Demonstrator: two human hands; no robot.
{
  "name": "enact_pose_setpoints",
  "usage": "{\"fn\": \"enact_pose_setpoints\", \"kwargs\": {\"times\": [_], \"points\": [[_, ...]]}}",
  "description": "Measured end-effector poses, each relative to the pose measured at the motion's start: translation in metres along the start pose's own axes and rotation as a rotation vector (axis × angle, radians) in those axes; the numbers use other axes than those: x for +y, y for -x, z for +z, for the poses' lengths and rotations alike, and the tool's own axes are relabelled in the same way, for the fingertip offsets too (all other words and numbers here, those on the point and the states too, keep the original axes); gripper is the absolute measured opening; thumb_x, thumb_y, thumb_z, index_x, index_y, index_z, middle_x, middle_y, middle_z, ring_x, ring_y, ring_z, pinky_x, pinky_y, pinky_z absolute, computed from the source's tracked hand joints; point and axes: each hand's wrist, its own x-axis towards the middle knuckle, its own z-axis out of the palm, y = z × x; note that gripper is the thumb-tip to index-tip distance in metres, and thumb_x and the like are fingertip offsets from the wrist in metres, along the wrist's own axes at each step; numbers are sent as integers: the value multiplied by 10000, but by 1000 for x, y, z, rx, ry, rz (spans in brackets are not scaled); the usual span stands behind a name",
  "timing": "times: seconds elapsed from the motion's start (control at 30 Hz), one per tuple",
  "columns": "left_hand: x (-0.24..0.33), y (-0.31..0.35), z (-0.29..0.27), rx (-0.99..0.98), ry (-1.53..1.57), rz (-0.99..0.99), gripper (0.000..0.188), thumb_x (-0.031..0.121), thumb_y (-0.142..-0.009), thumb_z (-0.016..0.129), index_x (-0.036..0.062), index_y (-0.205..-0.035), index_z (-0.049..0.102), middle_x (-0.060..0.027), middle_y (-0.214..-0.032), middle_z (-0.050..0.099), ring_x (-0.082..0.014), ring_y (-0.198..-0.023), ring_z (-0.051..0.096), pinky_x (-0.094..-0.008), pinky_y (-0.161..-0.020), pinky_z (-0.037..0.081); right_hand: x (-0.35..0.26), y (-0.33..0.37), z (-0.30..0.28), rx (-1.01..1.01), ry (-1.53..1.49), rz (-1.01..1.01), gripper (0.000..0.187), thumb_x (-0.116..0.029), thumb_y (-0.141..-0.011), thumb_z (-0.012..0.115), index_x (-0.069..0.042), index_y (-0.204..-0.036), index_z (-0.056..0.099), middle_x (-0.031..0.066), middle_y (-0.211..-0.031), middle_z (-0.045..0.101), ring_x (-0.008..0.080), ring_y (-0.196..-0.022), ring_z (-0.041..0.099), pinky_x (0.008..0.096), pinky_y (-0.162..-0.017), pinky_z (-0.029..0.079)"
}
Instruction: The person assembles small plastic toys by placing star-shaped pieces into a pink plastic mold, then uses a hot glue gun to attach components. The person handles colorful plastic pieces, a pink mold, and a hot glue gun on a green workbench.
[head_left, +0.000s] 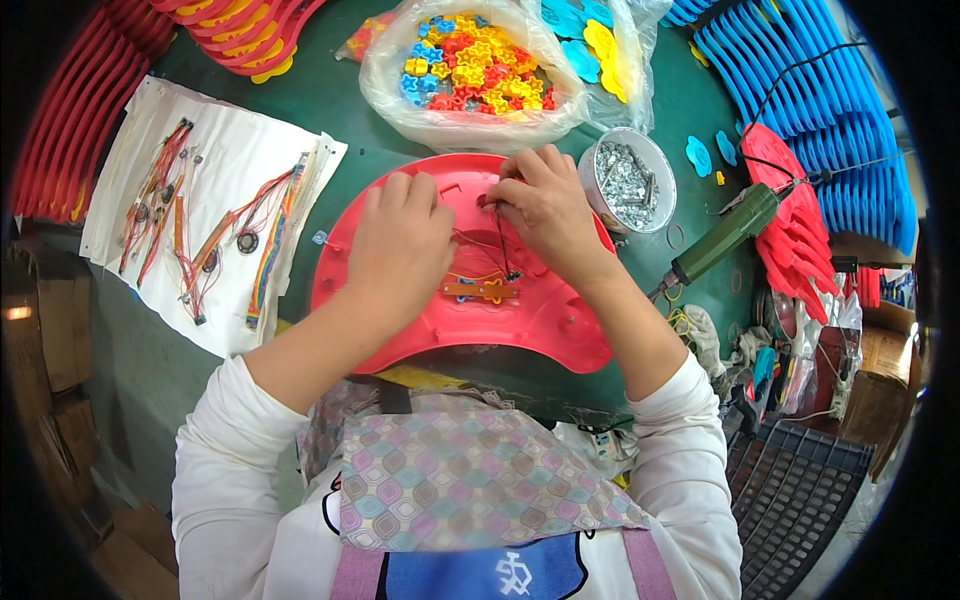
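A red curved plastic shell (400,330) lies hollow side up on the table in front of me. Fixed inside it is a narrow brown circuit board (482,291), with yellow and blue plastic showing around it and thin wires (478,240) running up from it. My left hand (400,240) is over the shell's left part, fingers curled down; whatever its fingertips grip is hidden. Over the right part, my right hand (545,205) pinches a small dark red part (486,202) at the wires between thumb and fingers.
A bag of star-shaped pieces (480,65) and a tub of screws (630,180) stand beyond the shell. A green electric screwdriver (725,235) hangs at the right. Wired parts (190,230) lie on white sheeting at left. Stacked blue shells (800,90) and red shells (85,110) flank the table.
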Motion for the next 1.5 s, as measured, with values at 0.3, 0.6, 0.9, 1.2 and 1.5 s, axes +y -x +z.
{"fn": "enact_pose_setpoints", "kwargs": {"times": [0.3,0.6,0.9,1.2,1.5], "points": [[4,-19,24,55,157,-25,450,144,-660,856,37,-1022,611,-108,-1026,550,-305,-997,527,-424,-869,468,6,-2,8,-84,-174,27,105,-70,-790,665,-80,-887,705,96,-988,590,297,-947,608,416,-796,495],[9,-17,28,13,100,37,400,128,-723,798,109,-1089,639,-88,-1065,533,-305,-1028,507,-437,-860,441,-9,26,-25,12,-244,258,133,-32,-814,723,-55,-944,703,105,-954,650,291,-869,641,397,-744,534],[10,-20,24,33,109,66,396,124,-703,782,79,-1071,642,-97,-1026,527,-304,-1030,519,-441,-857,448,-2,41,-25,-39,37,97,83,-97,-793,735,-90,-868,699,37,-896,553,236,-880,554,368,-771,497],[-39,37,-55,129,91,-198,554,68,-792,746,17,-1305,543,-194,-1253,533,-384,-1159,512,-462,-1034,407,0,45,-31,-116,-79,-24,93,-151,-835,714,-70,-881,707,86,-918,578,266,-899,572,405,-795,493],[-52,88,-49,57,942,-606,334,109,-1046,470,-77,-1317,531,-139,-1196,646,-169,-1091,609,-307,-963,470,163,34,-71,676,-136,831,337,-202,-898,654,17,-1153,681,189,-1016,727,297,-941,706,386,-830,545]]}}
